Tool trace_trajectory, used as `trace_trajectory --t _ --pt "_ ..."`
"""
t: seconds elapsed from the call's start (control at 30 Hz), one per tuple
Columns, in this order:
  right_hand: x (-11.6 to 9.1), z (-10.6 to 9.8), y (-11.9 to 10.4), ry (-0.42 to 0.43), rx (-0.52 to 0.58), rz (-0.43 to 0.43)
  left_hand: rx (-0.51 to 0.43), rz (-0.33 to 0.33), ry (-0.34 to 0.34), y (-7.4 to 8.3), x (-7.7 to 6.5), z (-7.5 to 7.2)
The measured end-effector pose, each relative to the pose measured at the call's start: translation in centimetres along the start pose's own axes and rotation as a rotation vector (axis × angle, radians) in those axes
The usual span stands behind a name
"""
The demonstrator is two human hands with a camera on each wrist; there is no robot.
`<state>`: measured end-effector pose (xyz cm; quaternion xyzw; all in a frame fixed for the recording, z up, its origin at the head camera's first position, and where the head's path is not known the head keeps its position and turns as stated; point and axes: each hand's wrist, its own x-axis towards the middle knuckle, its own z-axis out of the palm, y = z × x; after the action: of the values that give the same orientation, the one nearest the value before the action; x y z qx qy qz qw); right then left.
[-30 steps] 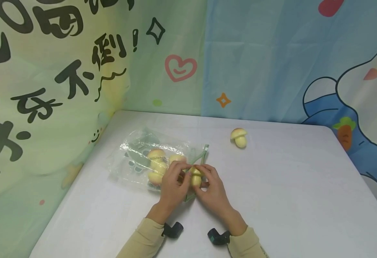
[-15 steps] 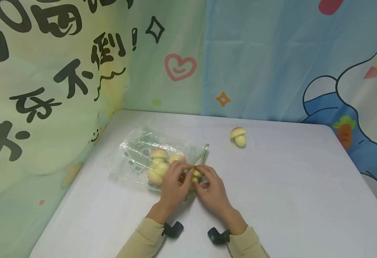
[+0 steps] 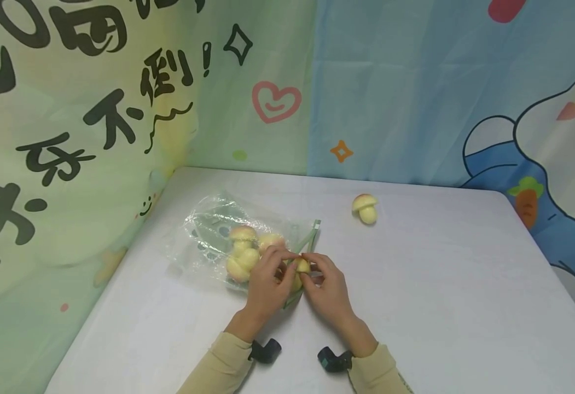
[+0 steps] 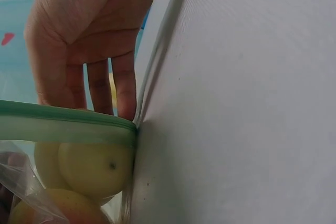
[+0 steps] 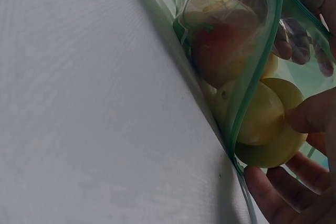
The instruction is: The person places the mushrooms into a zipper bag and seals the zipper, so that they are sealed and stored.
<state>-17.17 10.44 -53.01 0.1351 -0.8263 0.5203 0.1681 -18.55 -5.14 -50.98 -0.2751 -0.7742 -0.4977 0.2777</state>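
In the head view a clear zip bag with a green zip edge lies left of centre, its mouth toward the hands. Inside it are several cream toy mushrooms with orange-tinged caps. My left hand holds the bag at its mouth; in the right wrist view some of its fingers show through the plastic. My right hand grips another toy mushroom between thumb and fingers, partly inside the bag's mouth. In the left wrist view the green zip edge crosses in front of my right hand.
One more toy mushroom lies alone toward the back of the white table. A printed cloth backdrop hangs behind and left of the table. Black wrist cameras sit at both cuffs.
The mushroom in my right hand has turned and moved deeper among the fingers at the bag's mouth. Mushrooms inside the bag have shifted slightly. Both hands stay nearly in place.
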Motion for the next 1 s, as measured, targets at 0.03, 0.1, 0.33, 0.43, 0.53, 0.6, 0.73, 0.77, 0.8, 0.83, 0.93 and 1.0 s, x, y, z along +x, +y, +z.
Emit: trace_trajectory --t 0.03,0.1,0.33,0.43,0.53,0.6,0.73,0.77,0.8,0.83,0.93,1.0 --pt "0.0 0.0 0.0 0.004 0.000 -0.006 0.001 0.000 0.001 0.0 0.0 0.0" --pt "0.1 0.0 0.0 0.014 0.001 -0.021 0.002 0.000 0.005 0.0 0.0 0.0" --pt "0.4 0.0 0.1 0.062 -0.015 -0.091 0.001 -0.009 0.013 0.1 0.2 -0.2" --pt "0.6 -0.2 0.3 0.086 -0.030 -0.091 -0.004 -0.010 0.013 0.2 0.3 -0.3" --pt "0.8 -0.7 0.3 0.112 -0.042 -0.075 -0.008 -0.010 0.011 0.2 0.3 -0.4" --pt "1.0 -1.1 0.4 0.135 -0.046 -0.052 -0.009 -0.010 0.012 0.1 0.3 -0.4" --pt "1.2 -2.0 0.9 0.208 -0.056 -0.004 -0.005 -0.013 0.017 0.1 0.3 -0.4" --pt "1.3 -2.2 1.2 0.232 -0.059 0.006 -0.003 -0.012 0.019 0.1 0.3 -0.3" --pt "1.3 -2.5 1.4 0.255 -0.059 0.013 -0.001 -0.011 0.020 0.1 0.2 -0.3" --pt "1.4 -2.7 1.6 0.281 -0.061 0.021 -0.001 -0.011 0.021 0.1 0.2 -0.3" --pt "1.4 -3.6 2.2 0.360 -0.071 0.050 -0.009 -0.011 0.021 0.1 0.1 -0.2" --pt "1.4 -4.3 2.7 0.405 -0.098 0.096 -0.018 -0.011 0.015 0.1 0.0 -0.1"
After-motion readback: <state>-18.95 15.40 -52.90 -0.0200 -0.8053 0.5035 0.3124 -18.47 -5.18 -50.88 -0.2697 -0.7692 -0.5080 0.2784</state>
